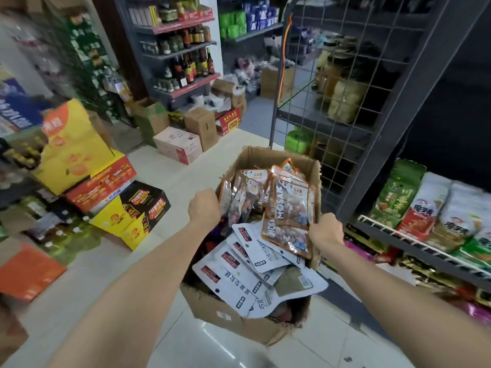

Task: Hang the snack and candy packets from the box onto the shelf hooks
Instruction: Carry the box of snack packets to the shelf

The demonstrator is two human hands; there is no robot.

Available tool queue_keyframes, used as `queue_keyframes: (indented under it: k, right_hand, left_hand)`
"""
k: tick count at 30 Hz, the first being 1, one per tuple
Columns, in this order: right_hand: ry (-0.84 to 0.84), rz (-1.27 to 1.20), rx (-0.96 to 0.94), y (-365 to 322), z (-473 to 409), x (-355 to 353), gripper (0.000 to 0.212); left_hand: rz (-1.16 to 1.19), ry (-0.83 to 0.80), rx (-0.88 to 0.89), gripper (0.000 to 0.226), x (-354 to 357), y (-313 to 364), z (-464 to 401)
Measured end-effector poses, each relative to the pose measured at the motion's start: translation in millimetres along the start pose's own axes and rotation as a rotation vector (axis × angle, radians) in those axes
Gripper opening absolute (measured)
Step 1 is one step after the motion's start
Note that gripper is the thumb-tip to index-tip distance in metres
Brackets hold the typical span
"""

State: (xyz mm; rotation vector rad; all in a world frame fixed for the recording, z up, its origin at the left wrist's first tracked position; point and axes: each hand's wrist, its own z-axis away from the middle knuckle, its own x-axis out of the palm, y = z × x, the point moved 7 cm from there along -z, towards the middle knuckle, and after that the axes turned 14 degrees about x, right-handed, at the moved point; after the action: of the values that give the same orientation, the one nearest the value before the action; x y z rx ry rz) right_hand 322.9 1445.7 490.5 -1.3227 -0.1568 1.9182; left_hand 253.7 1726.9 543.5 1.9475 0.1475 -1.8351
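Orange-edged clear candy packets [289,208] (boxed)

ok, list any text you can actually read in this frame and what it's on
"MOSAIC": vertical, on the orange-edged clear candy packets held by the right hand.
"石头糖": small label at the top of the same packets.
White packets in the box: Chinese print, too blurred to read.
Shelf bags and floor cartons: blurred, unreadable.
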Motion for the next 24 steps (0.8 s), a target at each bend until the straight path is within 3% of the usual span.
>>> queue_keyframes:
  k: [6,11,13,16,19,24]
  right_hand:
    - [0.022,0.020,-0.004,5,-1,2,0.010]
    - [-0.038,0.075,-0.029,-7,3,1,0.023]
    - [-0.029,0.089,-0.022,-16,6,0,0.010]
    - [0.004,0.194,-0.028,-23,13,7,0.060]
    - [0.020,0.265,-0.026,-25,17,9,0.075]
    - [-0.024,0.237,-0.014,-22,11,2,0.050]
  left_hand:
    - [-0.047,0.004,0.108,0.022,2,16,-30]
    - [-0.035,0.004,0.066,0.023,6,8,-40]
    - [-0.006,0.001,0.043,0.023,7,3,-39]
    - [0.054,0.007,0.052,0.020,11,-1,-37]
    - [0.172,0.015,0.090,0.035,13,0,-34]
    - [0.233,-0.117,0.135,0.067,26,6,-29]
